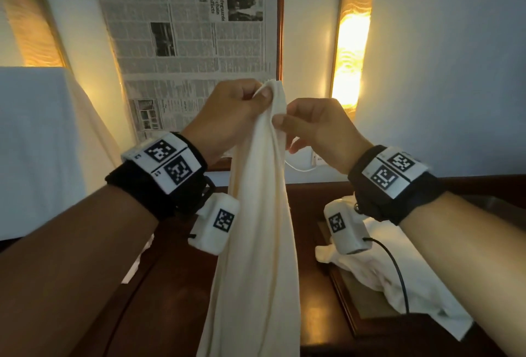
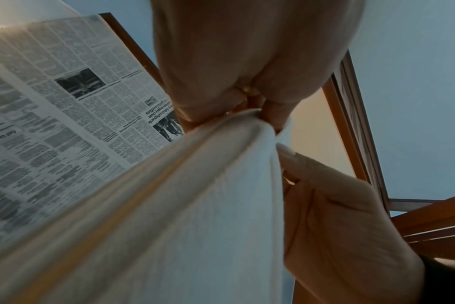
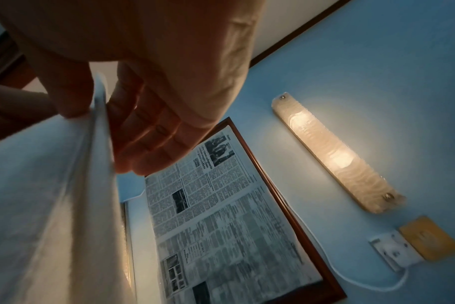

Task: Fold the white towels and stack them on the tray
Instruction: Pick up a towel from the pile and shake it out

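A white towel (image 1: 256, 237) hangs lengthwise in mid-air above the dark wooden table (image 1: 176, 294). My left hand (image 1: 242, 109) pinches its top corner, fingers curled on the cloth. Just below and to the right, my right hand (image 1: 307, 126) pinches the towel's edge between thumb and forefinger. The left wrist view shows the towel (image 2: 169, 205) running up to my pinching fingers (image 2: 275, 115). In the right wrist view the towel (image 3: 52, 205) passes between thumb and fingers (image 3: 143, 133). A brown tray (image 1: 358, 308) lies at the right with a crumpled white towel (image 1: 398, 271) on it.
A framed newspaper (image 1: 193, 43) leans on the wall behind my hands. Lit wall lamps (image 1: 353, 49) glow at right and far left. A white-draped surface (image 1: 37, 143) stands at the left. A wall socket with a white cable (image 3: 392, 253) sits low on the wall.
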A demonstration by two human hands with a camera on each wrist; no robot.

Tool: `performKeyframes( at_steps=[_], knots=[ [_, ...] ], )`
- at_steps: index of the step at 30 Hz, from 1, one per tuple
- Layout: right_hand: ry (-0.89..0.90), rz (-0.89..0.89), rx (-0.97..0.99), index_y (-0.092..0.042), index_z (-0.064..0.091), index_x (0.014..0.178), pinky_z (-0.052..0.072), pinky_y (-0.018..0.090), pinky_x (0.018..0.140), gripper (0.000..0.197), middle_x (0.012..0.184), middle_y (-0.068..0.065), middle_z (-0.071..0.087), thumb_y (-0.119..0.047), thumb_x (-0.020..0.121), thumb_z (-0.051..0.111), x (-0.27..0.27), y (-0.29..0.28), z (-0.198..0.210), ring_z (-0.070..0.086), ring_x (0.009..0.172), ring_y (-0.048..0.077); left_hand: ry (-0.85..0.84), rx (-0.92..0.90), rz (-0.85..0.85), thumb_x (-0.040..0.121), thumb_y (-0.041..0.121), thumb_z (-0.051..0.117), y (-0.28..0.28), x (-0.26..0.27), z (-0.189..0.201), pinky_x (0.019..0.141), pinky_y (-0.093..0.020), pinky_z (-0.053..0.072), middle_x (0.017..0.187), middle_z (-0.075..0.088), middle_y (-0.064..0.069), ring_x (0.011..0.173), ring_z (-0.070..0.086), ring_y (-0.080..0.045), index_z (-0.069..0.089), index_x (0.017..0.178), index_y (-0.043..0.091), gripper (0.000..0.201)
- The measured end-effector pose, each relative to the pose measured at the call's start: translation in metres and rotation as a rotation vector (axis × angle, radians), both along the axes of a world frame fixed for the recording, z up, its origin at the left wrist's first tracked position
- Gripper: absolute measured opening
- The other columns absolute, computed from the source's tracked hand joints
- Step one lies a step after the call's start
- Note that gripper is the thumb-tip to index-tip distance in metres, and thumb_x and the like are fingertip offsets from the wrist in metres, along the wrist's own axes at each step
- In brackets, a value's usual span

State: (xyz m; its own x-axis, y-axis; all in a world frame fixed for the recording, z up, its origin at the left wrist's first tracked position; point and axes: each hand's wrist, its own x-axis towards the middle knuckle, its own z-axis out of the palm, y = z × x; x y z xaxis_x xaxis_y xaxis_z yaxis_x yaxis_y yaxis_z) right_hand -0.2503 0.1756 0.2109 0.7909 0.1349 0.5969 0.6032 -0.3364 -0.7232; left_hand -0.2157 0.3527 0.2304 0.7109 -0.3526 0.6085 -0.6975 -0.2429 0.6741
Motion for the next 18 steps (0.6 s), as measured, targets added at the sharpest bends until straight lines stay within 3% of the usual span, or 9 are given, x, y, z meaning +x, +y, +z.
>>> performKeyframes(
  at_steps=[4, 7, 11, 14, 16, 18],
  knots=[
    [0.095, 0.082, 0.113, 0.009, 0.062, 0.103, 0.061, 0.043, 0.077, 0.026, 0.092, 0.01, 0.07, -0.015, 0.093, 0.064, 0.002, 0.001, -0.01, 0.071, 0.084, 0.025, 0.026, -0.018, -0.054, 0.103, 0.029, 0.052, 0.002, 0.002, -0.005, 0.082, -0.039, 0.056, 0.088, 0.069, 0.003, 0.084, 0.067, -0.014, 0.07, 0.087, 0.02, 0.026],
    [0.204, 0.209, 0.222, -0.005, 0.06, 0.096, 0.058, 0.042, 0.085, 0.014, 0.095, 0.006, 0.067, -0.02, 0.095, 0.059, 0.002, 0.001, -0.019, 0.067, 0.09, 0.024, 0.084, -0.063, -0.095, 0.103, 0.027, 0.053, 0.004, 0.003, -0.006, 0.086, -0.044, 0.057, 0.095, 0.07, -0.011, 0.088, 0.068, -0.021, 0.071, 0.096, 0.009, 0.027],
    [0.232, 0.23, 0.263, -0.004, 0.06, 0.102, 0.057, 0.044, 0.087, 0.019, 0.098, 0.006, 0.067, -0.021, 0.093, 0.059, 0.003, 0.004, -0.027, 0.066, 0.094, 0.025, 0.101, -0.07, -0.096, 0.103, 0.029, 0.054, 0.003, 0.003, -0.006, 0.076, -0.037, 0.052, 0.081, 0.068, 0.004, 0.078, 0.065, -0.012, 0.07, 0.085, 0.017, 0.027],
    [0.278, 0.205, 0.204, 0.003, 0.062, 0.115, 0.057, 0.047, 0.088, 0.023, 0.105, 0.013, 0.07, -0.01, 0.095, 0.058, 0.002, 0.005, -0.05, 0.068, 0.099, 0.031, 0.108, -0.058, -0.108, 0.097, 0.039, 0.057, 0.001, 0.005, -0.005, 0.083, -0.043, 0.053, 0.09, 0.067, -0.004, 0.084, 0.063, -0.018, 0.072, 0.093, 0.009, 0.034],
    [0.322, 0.182, 0.111, -0.003, 0.067, 0.114, 0.059, 0.044, 0.085, 0.02, 0.105, 0.012, 0.073, -0.006, 0.095, 0.06, 0.0, 0.005, -0.079, 0.07, 0.099, 0.031, 0.1, -0.065, -0.083, 0.095, 0.039, 0.057, 0.002, 0.008, -0.004, 0.087, -0.045, 0.053, 0.096, 0.066, -0.014, 0.087, 0.062, -0.021, 0.069, 0.103, 0.0, 0.042],
    [0.373, 0.115, -0.017, -0.018, 0.073, 0.099, 0.059, 0.033, 0.076, 0.012, 0.094, 0.001, 0.076, -0.011, 0.095, 0.063, -0.003, -0.002, -0.113, 0.073, 0.088, 0.016, 0.084, -0.058, -0.041, 0.097, 0.038, 0.057, 0.005, 0.012, -0.006, 0.086, -0.046, 0.055, 0.095, 0.068, -0.011, 0.086, 0.063, -0.019, 0.072, 0.099, 0.005, 0.036]
  ],
)
